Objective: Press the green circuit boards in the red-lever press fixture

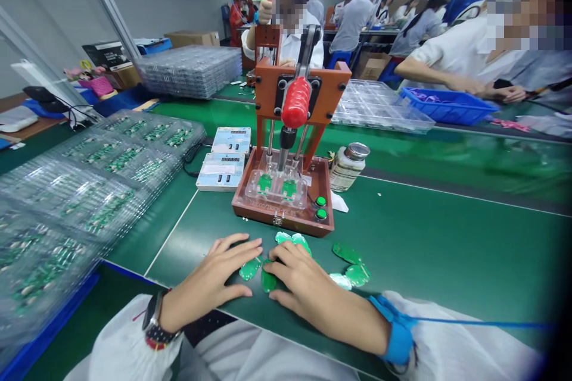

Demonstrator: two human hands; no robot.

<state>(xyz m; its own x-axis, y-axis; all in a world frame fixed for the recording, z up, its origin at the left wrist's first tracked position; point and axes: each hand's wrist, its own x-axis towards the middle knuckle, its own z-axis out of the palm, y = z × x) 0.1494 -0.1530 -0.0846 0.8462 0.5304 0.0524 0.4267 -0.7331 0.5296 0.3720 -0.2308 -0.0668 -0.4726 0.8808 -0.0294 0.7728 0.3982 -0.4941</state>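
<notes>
My left hand (pixel 223 265) rests low over the green table with its fingers apart, beside a small green circuit board (pixel 250 269) that lies near its fingertips. The fingers of my right hand (pixel 299 277) are bent around another green circuit board (pixel 269 280), with the thumb and index finger at its edge. Beyond the right hand lie more boards (pixel 286 239), and several others (pixel 357 274) are spread to its right. Behind my hands stands a test fixture (pixel 281 220) with a red-handled toggle clamp (pixel 295 104). Two green boards (pixel 265 182) sit in its clear nest.
Clear trays of boards (pixel 111 161) are stacked at left. Two small digital meters (pixel 222 171) stand left of the fixture, a metal-capped bottle (pixel 348 166) right of it. Across the line, a person in white (pixel 290 18) sits opposite; a blue basket (pixel 447 107) stands at right.
</notes>
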